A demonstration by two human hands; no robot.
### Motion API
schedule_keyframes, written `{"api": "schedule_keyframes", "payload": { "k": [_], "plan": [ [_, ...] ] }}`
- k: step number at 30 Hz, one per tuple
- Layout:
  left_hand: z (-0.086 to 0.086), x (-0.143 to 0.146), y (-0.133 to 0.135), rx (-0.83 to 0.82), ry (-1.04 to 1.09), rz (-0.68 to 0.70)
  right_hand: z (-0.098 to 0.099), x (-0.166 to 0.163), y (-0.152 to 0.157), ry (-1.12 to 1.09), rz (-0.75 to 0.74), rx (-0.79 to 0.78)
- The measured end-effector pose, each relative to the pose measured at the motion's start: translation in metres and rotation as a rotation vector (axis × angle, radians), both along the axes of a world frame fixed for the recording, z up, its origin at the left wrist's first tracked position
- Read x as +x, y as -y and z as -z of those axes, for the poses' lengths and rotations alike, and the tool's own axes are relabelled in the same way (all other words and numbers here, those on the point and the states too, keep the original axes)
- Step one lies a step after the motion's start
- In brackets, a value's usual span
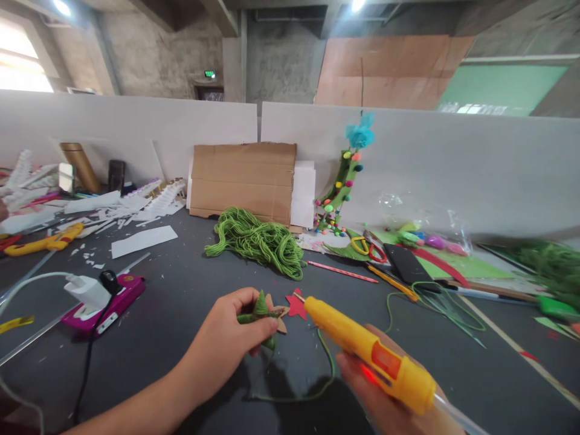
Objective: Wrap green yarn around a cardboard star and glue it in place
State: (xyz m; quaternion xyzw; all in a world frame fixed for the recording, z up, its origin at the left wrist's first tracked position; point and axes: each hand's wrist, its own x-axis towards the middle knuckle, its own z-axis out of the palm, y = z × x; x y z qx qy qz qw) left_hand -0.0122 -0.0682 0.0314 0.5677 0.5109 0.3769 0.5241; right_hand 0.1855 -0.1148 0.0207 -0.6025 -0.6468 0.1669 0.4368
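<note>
Between the thumb and fingers of my left hand [240, 329] is a small star [261, 305], partly wrapped in green yarn, with bare brown cardboard points showing on its right side. My right hand [362, 374] is wrapped round a yellow hot glue gun [353, 332], a clear glue stick poking out of its rear. The gun's nozzle points left toward the star, over a red star cutout [296, 304] on the dark table. A loose strand of green yarn [330, 356] curves over the tabletop below both hands.
A heap of green yarn [256, 241] lies ahead, before a cardboard sheet [242, 181]. At left are a magenta power strip [106, 305] with a white plug and another yellow glue gun [45, 241]. Scissors [369, 248], a pink pencil [342, 272] and a pompom-studded green crescent [342, 184] sit right.
</note>
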Motion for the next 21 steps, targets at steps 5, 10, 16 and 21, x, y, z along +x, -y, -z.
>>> {"api": "schedule_keyframes", "payload": {
  "k": [5, 10, 16, 21],
  "plan": [
    [0.011, -0.005, -0.015, -0.045, 0.208, -0.052, -0.011, 0.017, -0.005, -0.258, -0.080, -0.350],
    [0.018, -0.013, -0.031, -0.007, 0.259, -0.193, -0.014, 0.044, -0.009, -0.409, -0.089, -0.476],
    [0.020, -0.029, -0.045, 0.126, 0.316, -0.327, -0.001, 0.080, -0.005, -0.358, -0.206, -0.659],
    [0.019, -0.042, -0.056, 0.243, 0.401, -0.503, 0.006, 0.087, 0.004, -0.324, -0.379, -0.741]
  ]
}}
